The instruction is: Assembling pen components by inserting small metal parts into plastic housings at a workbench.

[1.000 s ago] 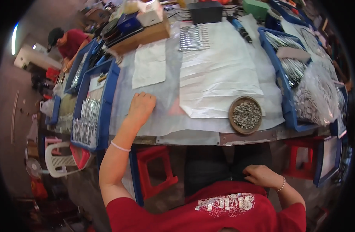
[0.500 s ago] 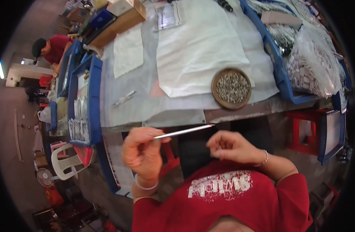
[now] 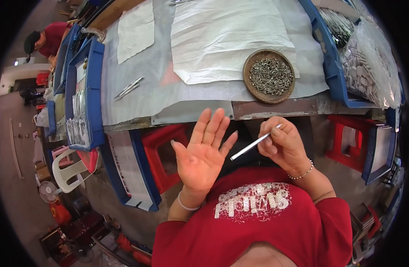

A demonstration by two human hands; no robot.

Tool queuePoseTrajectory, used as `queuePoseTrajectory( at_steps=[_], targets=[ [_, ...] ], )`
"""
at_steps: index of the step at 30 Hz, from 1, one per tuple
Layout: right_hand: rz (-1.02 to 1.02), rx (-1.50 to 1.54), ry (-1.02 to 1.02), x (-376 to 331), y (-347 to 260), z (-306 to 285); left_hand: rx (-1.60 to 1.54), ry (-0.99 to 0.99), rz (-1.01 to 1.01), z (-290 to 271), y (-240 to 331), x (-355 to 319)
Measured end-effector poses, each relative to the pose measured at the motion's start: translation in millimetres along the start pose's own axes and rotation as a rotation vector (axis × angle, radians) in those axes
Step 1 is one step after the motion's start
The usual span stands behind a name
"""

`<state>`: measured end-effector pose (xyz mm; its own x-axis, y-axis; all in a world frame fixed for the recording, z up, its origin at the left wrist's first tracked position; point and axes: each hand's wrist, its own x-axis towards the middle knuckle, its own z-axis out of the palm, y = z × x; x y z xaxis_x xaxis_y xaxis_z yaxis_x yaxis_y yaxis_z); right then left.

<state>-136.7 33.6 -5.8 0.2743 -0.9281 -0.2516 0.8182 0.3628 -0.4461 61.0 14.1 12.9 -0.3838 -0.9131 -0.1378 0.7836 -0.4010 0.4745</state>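
My left hand (image 3: 201,155) is open, palm turned up, fingers stretched and spread, with nothing in it. Beside it, my right hand (image 3: 283,143) pinches a slim silver pen-like rod (image 3: 248,149) near its upper end. The rod slants down to the left, its lower end apart from my left palm. Both hands are in front of the table's near edge, above my lap. Closest on the table is a round brown bowl (image 3: 249,87) filled with many tiny metal pieces. A few slim silver rods (image 3: 129,88) lie together on the sheet at the left.
White cloth (image 3: 226,40) covers the table. Blue trays stand on both sides: the left one (image 3: 99,95) holds packed silver items, the right one (image 3: 332,84) a plastic bag (image 3: 369,66) of small pale pieces. Red stools (image 3: 162,155) are below. A person (image 3: 53,39) in red sits far left.
The silver rod has passed from my left hand to my right. My left hand has opened and turned palm up. The view has shifted, so the table sits higher in it.
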Motion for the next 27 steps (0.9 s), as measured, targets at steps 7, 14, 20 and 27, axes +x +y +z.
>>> queuePoseTrajectory(
  at_steps=[7, 14, 20, 27],
  targets=[
    [0.047, -0.285, -0.048, -7, -11, -1, -0.241, -0.087, -0.125, -10, 2, -3],
    [0.019, -0.719, -0.199, -8, -24, 15, -0.455, -0.470, -0.155, -38, -6, -1],
    [-0.120, -0.909, -0.391, -13, -27, 13, -0.316, -0.373, -0.133, -36, -13, -9],
    [-0.184, -1.092, -0.273, -9, -23, 5, 0.969, -0.129, -0.210, 9, -15, -13]
  ],
)
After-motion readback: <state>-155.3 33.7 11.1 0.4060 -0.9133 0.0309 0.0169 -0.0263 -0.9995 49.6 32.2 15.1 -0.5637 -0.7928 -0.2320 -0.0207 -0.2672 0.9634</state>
